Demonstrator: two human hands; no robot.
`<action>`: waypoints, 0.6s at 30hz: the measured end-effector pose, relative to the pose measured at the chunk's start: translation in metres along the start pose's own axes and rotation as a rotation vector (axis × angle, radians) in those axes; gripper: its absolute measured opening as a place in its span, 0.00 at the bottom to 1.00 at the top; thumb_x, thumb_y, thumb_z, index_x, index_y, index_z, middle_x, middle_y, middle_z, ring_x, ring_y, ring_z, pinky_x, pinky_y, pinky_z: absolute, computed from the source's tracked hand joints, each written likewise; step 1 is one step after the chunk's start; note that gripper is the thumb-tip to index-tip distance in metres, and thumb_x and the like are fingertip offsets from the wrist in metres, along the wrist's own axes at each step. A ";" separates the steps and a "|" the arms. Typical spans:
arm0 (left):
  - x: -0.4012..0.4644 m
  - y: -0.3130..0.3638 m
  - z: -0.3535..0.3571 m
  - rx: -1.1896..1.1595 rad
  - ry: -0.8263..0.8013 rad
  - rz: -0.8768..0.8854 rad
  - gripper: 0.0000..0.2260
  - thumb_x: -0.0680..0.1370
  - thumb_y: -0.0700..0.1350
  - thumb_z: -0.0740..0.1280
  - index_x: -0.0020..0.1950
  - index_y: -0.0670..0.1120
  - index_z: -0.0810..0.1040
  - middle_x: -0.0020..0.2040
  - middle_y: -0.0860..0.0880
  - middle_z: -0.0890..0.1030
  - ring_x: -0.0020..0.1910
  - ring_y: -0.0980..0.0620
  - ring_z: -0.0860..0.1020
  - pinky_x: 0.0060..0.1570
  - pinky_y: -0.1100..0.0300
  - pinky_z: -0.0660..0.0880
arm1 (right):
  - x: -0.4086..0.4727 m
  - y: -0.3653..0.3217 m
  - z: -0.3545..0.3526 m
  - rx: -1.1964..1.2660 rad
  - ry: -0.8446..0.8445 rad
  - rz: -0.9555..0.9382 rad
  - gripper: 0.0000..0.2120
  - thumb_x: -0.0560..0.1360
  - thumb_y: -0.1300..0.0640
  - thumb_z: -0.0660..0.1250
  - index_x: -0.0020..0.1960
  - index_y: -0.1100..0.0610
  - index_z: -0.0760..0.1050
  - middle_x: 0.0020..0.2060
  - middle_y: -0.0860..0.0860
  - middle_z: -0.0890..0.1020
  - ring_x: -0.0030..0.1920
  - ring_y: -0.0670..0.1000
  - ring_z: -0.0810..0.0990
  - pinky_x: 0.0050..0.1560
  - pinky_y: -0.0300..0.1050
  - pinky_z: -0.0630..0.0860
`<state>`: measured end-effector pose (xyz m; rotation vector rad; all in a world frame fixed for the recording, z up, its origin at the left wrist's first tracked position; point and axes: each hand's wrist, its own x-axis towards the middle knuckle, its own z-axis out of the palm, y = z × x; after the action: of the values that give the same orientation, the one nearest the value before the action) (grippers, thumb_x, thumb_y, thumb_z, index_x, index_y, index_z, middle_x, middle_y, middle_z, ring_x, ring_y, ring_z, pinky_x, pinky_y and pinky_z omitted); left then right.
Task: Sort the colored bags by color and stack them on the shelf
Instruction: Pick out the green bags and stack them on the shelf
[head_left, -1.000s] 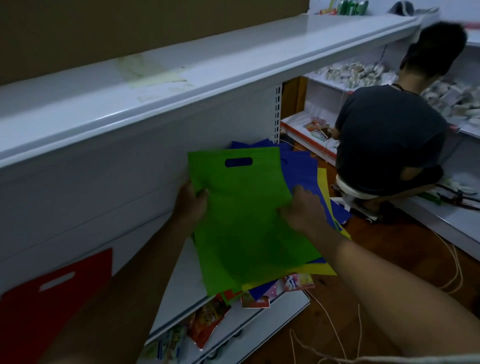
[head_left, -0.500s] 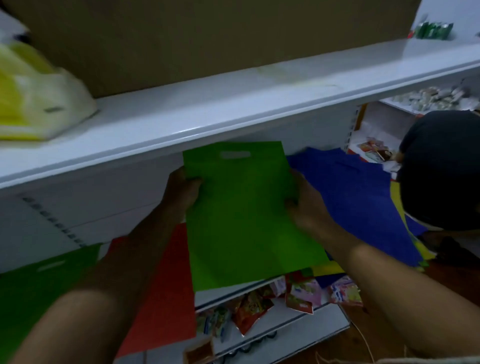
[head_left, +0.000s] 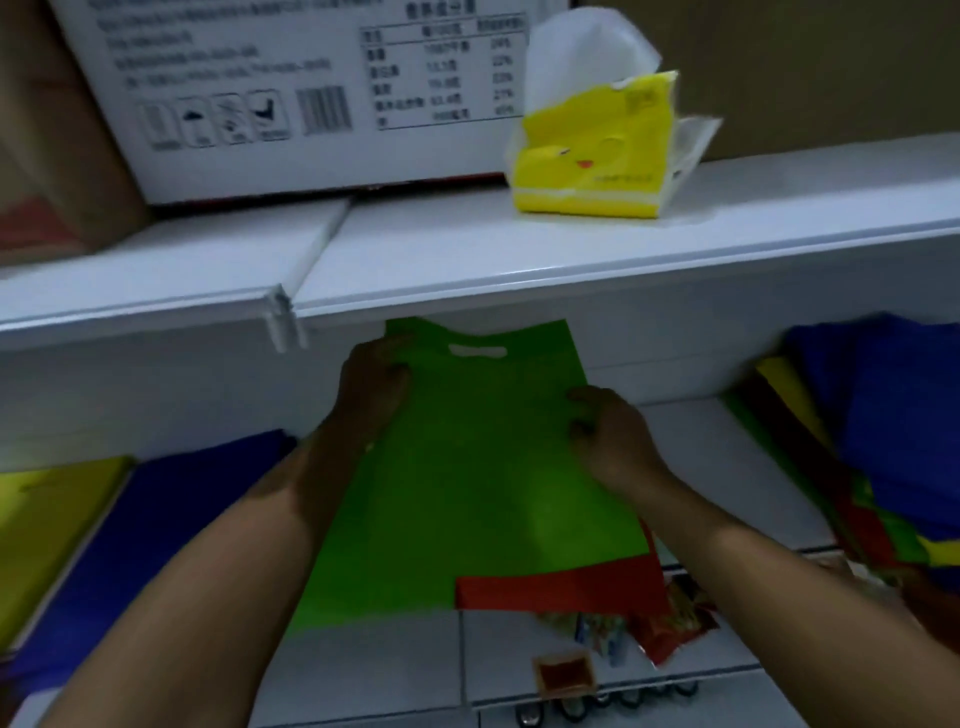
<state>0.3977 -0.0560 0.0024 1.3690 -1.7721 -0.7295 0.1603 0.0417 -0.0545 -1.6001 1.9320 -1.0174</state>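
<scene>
A flat green bag (head_left: 467, 478) with a cut-out handle lies on the white middle shelf (head_left: 727, 457), its top tucked under the shelf above. My left hand (head_left: 371, 382) grips its upper left edge. My right hand (head_left: 610, 436) grips its right edge. A red bag (head_left: 561, 590) pokes out from beneath the green one at the lower right. Left of them lie a blue bag (head_left: 171, 519) and a yellow bag (head_left: 47, 525). At the right sits a mixed pile of bags (head_left: 883, 431) with blue on top and yellow, green and red edges showing.
The upper shelf (head_left: 519, 249) carries a white printed carton (head_left: 291, 93) and a yellow tissue pack (head_left: 592, 150). Below the middle shelf's front edge, snack packets (head_left: 670, 623) and a small brown sachet (head_left: 563, 675) lie on a lower shelf.
The view has swung left and up along the shelving. Both hands carried the green bag away from the mixed pile and lowered it onto the shelf over the red bag.
</scene>
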 end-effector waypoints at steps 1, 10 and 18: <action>-0.002 -0.008 -0.016 -0.004 0.050 -0.024 0.23 0.76 0.32 0.61 0.62 0.57 0.74 0.56 0.51 0.77 0.51 0.49 0.78 0.49 0.61 0.75 | 0.000 -0.012 0.012 0.000 -0.010 -0.018 0.21 0.79 0.63 0.62 0.72 0.58 0.69 0.71 0.55 0.69 0.68 0.54 0.71 0.61 0.32 0.63; -0.045 -0.078 -0.121 0.263 0.185 -0.216 0.22 0.78 0.37 0.62 0.72 0.45 0.69 0.71 0.42 0.70 0.67 0.43 0.71 0.65 0.56 0.69 | -0.012 -0.079 0.094 -0.018 -0.105 -0.127 0.19 0.77 0.62 0.65 0.68 0.60 0.73 0.66 0.58 0.75 0.63 0.57 0.75 0.59 0.39 0.69; -0.031 -0.142 -0.136 0.295 0.263 -0.287 0.19 0.77 0.35 0.65 0.68 0.42 0.73 0.68 0.40 0.70 0.62 0.42 0.74 0.49 0.63 0.70 | -0.014 -0.090 0.158 -0.019 -0.224 -0.042 0.24 0.76 0.60 0.69 0.71 0.60 0.70 0.68 0.56 0.73 0.66 0.55 0.73 0.59 0.35 0.66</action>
<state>0.5906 -0.0610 -0.0456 1.8529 -1.5334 -0.4169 0.3359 0.0080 -0.0884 -1.6931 1.7696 -0.8001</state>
